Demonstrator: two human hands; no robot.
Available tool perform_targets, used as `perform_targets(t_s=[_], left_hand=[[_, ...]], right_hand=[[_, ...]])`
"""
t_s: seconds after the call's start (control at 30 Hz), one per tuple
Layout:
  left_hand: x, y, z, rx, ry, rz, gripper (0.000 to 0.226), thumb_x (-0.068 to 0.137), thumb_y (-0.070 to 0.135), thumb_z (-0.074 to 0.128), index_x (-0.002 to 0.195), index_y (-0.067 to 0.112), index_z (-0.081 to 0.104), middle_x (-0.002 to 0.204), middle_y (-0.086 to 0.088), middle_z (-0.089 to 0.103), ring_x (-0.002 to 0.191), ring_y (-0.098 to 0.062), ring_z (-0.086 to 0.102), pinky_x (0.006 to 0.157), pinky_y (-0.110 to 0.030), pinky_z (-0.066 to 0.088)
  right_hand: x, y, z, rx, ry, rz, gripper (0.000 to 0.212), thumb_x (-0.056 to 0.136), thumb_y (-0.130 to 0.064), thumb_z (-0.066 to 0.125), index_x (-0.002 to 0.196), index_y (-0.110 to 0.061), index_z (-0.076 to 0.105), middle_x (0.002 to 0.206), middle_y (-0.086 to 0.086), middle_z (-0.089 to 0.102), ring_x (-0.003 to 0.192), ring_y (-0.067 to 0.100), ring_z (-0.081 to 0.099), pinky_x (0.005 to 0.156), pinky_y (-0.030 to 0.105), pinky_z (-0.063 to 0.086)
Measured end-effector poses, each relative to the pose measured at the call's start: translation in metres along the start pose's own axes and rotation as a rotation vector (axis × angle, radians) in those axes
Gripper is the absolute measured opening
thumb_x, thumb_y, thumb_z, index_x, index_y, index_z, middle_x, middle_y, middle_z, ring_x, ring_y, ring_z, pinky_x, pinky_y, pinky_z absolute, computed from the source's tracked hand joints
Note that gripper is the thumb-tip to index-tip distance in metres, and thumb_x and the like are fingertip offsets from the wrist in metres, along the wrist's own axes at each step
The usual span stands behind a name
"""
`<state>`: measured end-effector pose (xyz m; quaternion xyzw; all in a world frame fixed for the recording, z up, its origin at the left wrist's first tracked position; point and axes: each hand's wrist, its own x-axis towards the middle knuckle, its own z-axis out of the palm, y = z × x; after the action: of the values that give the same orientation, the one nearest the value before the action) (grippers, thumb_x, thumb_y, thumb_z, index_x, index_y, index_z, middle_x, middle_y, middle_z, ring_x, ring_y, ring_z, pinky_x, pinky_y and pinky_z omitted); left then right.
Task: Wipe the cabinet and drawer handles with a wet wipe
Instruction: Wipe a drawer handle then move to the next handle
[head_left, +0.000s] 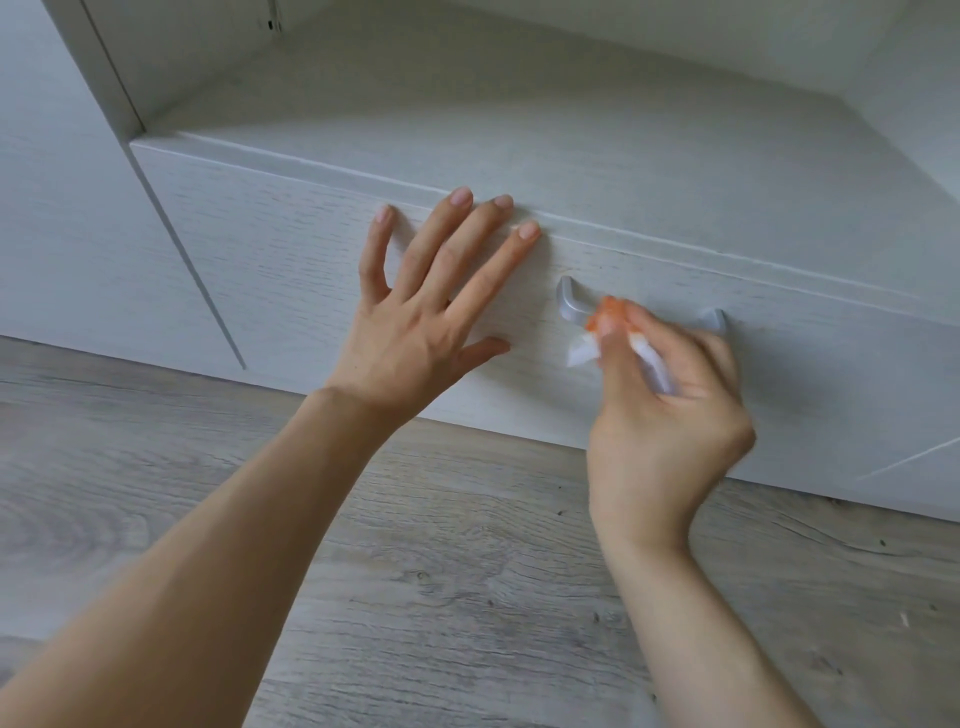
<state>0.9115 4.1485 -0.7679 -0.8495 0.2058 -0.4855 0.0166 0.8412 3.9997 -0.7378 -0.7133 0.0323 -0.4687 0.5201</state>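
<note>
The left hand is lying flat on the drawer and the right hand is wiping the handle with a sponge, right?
Not a sponge. The head view shows the right hand wiping the handle with a wet wipe. The left hand does lie flat on the drawer.

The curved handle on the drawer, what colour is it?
The curved metal drawer handle is a matte silvery grey, seen in the head view.

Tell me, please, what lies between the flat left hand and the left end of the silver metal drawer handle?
Nothing: in the head view only bare pale wood-grain drawer front separates the left hand from the silver metal drawer handle.
</note>
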Motion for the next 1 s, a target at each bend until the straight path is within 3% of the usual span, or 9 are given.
perform_targets(t_s=[0.07, 0.2, 0.3, 0.4, 0.73, 1.0], left_hand=[[-0.001, -0.001, 0.0, 0.007, -0.009, 0.004, 0.097, 0.073, 0.048, 0.073, 0.148, 0.019, 0.02, 0.149, -0.007, 0.031, 0.139, -0.024, 0.022, 0.11, -0.05, 0.009], [-0.003, -0.003, 0.003, 0.036, -0.008, 0.006, 0.095, 0.079, 0.049, 0.07, 0.15, 0.022, 0.013, 0.15, -0.003, 0.021, 0.141, -0.022, 0.019, 0.112, -0.047, 0.004], [-0.003, -0.001, 0.006, 0.054, 0.024, -0.001, 0.09, 0.082, 0.052, 0.067, 0.15, 0.022, 0.015, 0.15, -0.002, 0.024, 0.141, -0.021, 0.022, 0.112, -0.047, 0.006], [-0.003, -0.001, 0.007, 0.062, 0.036, 0.003, 0.088, 0.083, 0.049, 0.067, 0.149, 0.022, 0.016, 0.15, -0.002, 0.025, 0.141, -0.021, 0.023, 0.112, -0.047, 0.006], [-0.001, -0.002, -0.002, 0.008, -0.022, 0.007, 0.093, 0.076, 0.049, 0.073, 0.147, 0.018, 0.021, 0.148, -0.005, 0.023, 0.139, -0.024, 0.019, 0.109, -0.051, 0.009], [0.0, 0.002, -0.004, -0.037, -0.072, -0.024, 0.097, 0.074, 0.047, 0.075, 0.148, 0.016, 0.02, 0.149, -0.008, 0.021, 0.14, -0.027, 0.015, 0.11, -0.052, 0.003]], right_hand=[[-0.004, -0.001, -0.006, 0.069, 0.044, 0.092, 0.021, 0.081, -0.006, 0.072, 0.1, -0.012, 0.068, 0.084, -0.011, 0.059, 0.078, 0.007, 0.065, 0.074, 0.036, 0.057], [-0.023, -0.013, 0.002, 0.066, -0.127, 0.062, 0.022, 0.079, -0.009, 0.071, 0.098, -0.019, 0.067, 0.086, -0.014, 0.06, 0.08, -0.002, 0.063, 0.074, 0.015, 0.05], [-0.021, -0.013, 0.012, 0.087, -0.144, 0.211, 0.02, 0.078, -0.008, 0.074, 0.094, -0.018, 0.07, 0.085, -0.007, 0.067, 0.08, 0.007, 0.068, 0.074, 0.027, 0.056], [-0.016, -0.014, 0.018, 0.102, -0.105, 0.322, 0.011, 0.077, -0.008, 0.076, 0.087, -0.01, 0.073, 0.082, 0.006, 0.072, 0.075, 0.015, 0.071, 0.073, 0.035, 0.058], [-0.006, -0.005, -0.009, 0.173, 0.068, 0.376, 0.009, 0.078, -0.005, 0.074, 0.085, -0.002, 0.069, 0.08, 0.013, 0.072, 0.075, 0.022, 0.072, 0.073, 0.044, 0.059], [0.03, 0.02, -0.051, 0.033, 0.192, 0.391, 0.013, 0.081, -0.02, 0.071, 0.09, -0.01, 0.07, 0.088, 0.014, 0.071, 0.083, 0.027, 0.07, 0.078, 0.046, 0.056]])
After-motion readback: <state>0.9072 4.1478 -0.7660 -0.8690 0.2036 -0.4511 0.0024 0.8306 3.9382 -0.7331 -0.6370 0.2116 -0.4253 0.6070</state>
